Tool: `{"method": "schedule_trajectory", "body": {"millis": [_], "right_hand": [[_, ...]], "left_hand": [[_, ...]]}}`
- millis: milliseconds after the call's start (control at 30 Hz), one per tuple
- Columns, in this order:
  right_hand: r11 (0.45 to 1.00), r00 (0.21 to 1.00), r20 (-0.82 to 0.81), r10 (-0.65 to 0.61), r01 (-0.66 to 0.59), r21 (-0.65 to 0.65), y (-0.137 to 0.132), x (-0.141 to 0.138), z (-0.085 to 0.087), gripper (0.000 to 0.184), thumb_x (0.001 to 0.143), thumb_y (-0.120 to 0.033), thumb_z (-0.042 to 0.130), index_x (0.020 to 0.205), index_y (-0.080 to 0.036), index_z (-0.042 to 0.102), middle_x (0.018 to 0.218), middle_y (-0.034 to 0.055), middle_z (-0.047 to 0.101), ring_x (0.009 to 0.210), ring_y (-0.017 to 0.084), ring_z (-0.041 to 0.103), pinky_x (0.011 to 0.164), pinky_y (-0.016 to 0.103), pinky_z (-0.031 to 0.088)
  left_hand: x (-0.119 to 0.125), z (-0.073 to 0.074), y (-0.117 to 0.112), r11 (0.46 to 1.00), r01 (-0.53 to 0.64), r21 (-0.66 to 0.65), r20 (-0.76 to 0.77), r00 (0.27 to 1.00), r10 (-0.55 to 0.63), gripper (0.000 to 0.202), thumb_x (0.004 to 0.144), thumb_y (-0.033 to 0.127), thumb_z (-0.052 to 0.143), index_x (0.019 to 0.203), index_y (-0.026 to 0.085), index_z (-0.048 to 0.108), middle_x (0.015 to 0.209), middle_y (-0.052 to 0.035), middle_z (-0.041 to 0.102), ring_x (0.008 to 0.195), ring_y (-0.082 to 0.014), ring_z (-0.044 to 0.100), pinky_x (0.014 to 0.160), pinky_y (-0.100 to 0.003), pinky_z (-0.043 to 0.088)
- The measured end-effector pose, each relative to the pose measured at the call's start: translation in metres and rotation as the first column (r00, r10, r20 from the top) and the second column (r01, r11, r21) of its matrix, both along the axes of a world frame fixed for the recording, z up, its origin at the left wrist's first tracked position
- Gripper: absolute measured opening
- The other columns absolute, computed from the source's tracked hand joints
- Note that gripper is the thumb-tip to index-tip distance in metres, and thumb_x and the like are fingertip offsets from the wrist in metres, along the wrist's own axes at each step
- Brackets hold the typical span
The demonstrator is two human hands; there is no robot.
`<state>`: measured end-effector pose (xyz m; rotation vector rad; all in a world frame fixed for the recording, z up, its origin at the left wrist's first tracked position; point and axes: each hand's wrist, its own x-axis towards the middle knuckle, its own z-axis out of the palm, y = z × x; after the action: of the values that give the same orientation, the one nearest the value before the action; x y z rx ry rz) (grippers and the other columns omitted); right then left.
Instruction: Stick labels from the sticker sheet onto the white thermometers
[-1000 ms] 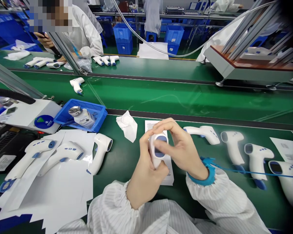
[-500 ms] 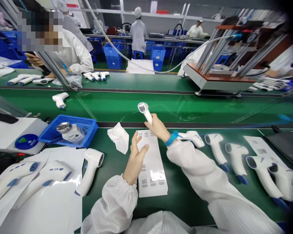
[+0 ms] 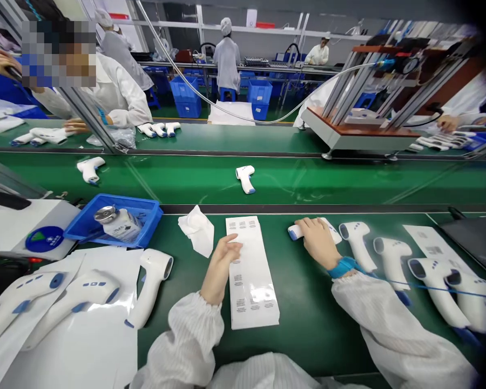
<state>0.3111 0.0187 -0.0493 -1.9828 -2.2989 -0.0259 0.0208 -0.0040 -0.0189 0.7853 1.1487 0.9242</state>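
Note:
My right hand [image 3: 318, 240] closes over a white thermometer gun [image 3: 295, 231] lying at the left end of a row of such guns on the green bench. My left hand [image 3: 221, 265] rests with curled fingers on the left edge of a white label sheet [image 3: 251, 275] in front of me. Another white thermometer gun [image 3: 245, 178] lies alone on the green conveyor belt [image 3: 308, 181] beyond the sheet. Both my sleeves are white striped cloth, and a blue strap circles my right wrist.
Three thermometer guns [image 3: 149, 286] lie on white sheets at the left. A blue tray [image 3: 152, 213] holds a bottle, and a crumpled white wipe [image 3: 196, 229] lies beside it. More guns [image 3: 392, 254] line the right. Another person in white [image 3: 121, 97] works across the belt.
The thermometer gun I held in both hands now lies on the conveyor belt. My right hand has drawn back onto a gun in the right-hand row; my left hand dropped to the label sheet.

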Motion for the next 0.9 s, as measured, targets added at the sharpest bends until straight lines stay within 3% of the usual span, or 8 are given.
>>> {"method": "schedule_trajectory", "body": {"millis": [100, 200, 300, 367, 467, 600, 700, 900], "right_hand": [[0.965, 0.948, -0.183, 0.259, -0.246, 0.089, -0.01, -0.02, 0.015, 0.038, 0.078, 0.002, 0.041, 0.105, -0.016, 0.061, 0.107, 0.0133, 0.067, 0.11, 0.029, 0.057, 0.101, 0.051, 0.041], [0.879, 0.788, -0.389, 0.478, -0.429, 0.209, -0.028, -0.067, 0.034, 0.035, 0.086, -0.008, 0.046, 0.115, -0.022, 0.06, 0.121, 0.0095, 0.064, 0.125, 0.027, 0.052, 0.109, 0.052, 0.038], [0.895, 0.704, -0.563, 0.434, -0.407, 0.182, -0.054, -0.107, 0.037, 0.038, 0.092, -0.016, 0.045, 0.126, -0.03, 0.054, 0.131, 0.0049, 0.06, 0.122, 0.023, 0.056, 0.1, 0.043, 0.051], [0.897, 0.69, -0.592, 0.417, -0.42, 0.142, -0.074, -0.114, 0.029, 0.043, 0.091, -0.014, 0.043, 0.131, -0.031, 0.051, 0.133, 0.0054, 0.058, 0.117, 0.023, 0.06, 0.091, 0.039, 0.056], [0.923, 0.724, -0.596, 0.348, -0.377, 0.081, -0.102, -0.101, 0.01, 0.036, 0.092, -0.014, 0.045, 0.124, -0.027, 0.055, 0.123, 0.0087, 0.061, 0.109, 0.024, 0.063, 0.084, 0.039, 0.058], [0.987, 0.741, -0.667, 0.081, -0.155, -0.053, -0.122, -0.083, -0.008, 0.014, 0.089, -0.024, 0.059, 0.103, -0.025, 0.063, 0.111, 0.0087, 0.061, 0.105, 0.025, 0.062, 0.083, 0.04, 0.057], [0.992, 0.718, -0.696, 0.018, -0.097, -0.076, -0.123, -0.083, -0.013, 0.011, 0.089, -0.025, 0.061, 0.099, -0.025, 0.065, 0.107, 0.008, 0.061, 0.103, 0.025, 0.061, 0.083, 0.042, 0.056], [0.992, 0.667, -0.744, 0.038, -0.112, -0.05, -0.113, -0.091, -0.018, 0.015, 0.092, -0.025, 0.057, 0.098, -0.027, 0.07, 0.1, 0.0066, 0.066, 0.095, 0.025, 0.061, 0.081, 0.044, 0.055]], "left_hand": [[0.024, -0.002, 0.002, 0.989, 0.094, -0.115, 0.169, 0.983, -0.073, 0.052, 0.087, 0.029, 0.059, 0.136, 0.021, 0.043, 0.105, -0.0091, 0.067, 0.11, -0.0228, 0.059, 0.099, -0.038, 0.042], [0.042, 0.0, 0.0, 0.968, 0.163, -0.19, 0.421, 0.904, -0.069, 0.064, 0.086, 0.032, 0.06, 0.144, 0.025, 0.033, 0.1, -0.0066, 0.068, 0.095, -0.0208, 0.066, 0.09, -0.037, 0.048], [0.043, 0.006, -0.001, 0.977, 0.125, -0.172, 0.56, 0.829, -0.008, 0.055, 0.082, 0.032, 0.063, 0.134, 0.021, 0.048, 0.095, -0.0051, 0.065, 0.088, -0.019, 0.065, 0.083, -0.033, 0.052], [0.034, 0.012, -0.003, 0.994, 0.03, -0.105, 0.522, 0.853, 0.03, 0.057, 0.079, 0.025, 0.068, 0.133, 0.024, 0.049, 0.088, -0.0012, 0.061, 0.078, -0.0145, 0.062, 0.076, -0.03, 0.053], [0.018, 0.02, -0.011, 0.994, -0.097, -0.051, 0.304, 0.946, 0.108, 0.077, 0.076, 0.017, 0.071, 0.141, 0.036, 0.035, 0.082, 0.0038, 0.052, 0.061, -0.0082, 0.053, 0.056, -0.024, 0.051], [0.012, 0.024, -0.033, 0.982, 0.009, -0.19, 0.222, 0.975, 0.034, 0.083, 0.081, 0.023, 0.067, 0.145, 0.044, 0.02, 0.083, 0.0031, 0.051, 0.058, -0.0098, 0.049, 0.041, -0.018, 0.04], [0.021, 0.016, -0.043, 0.979, 0.038, -0.199, 0.21, 0.978, 0.005, 0.078, 0.083, 0.026, 0.063, 0.145, 0.045, 0.02, 0.08, 0.0032, 0.049, 0.056, -0.0105, 0.049, 0.039, -0.018, 0.04], [0.03, -0.011, -0.034, 0.998, -0.025, 0.054, -0.026, 0.999, 0.026, 0.077, 0.082, 0.037, 0.068, 0.148, 0.037, 0.028, 0.1, -0.0038, 0.06, 0.039, -0.003, 0.038, 0.039, -0.022, 0.042]]}}
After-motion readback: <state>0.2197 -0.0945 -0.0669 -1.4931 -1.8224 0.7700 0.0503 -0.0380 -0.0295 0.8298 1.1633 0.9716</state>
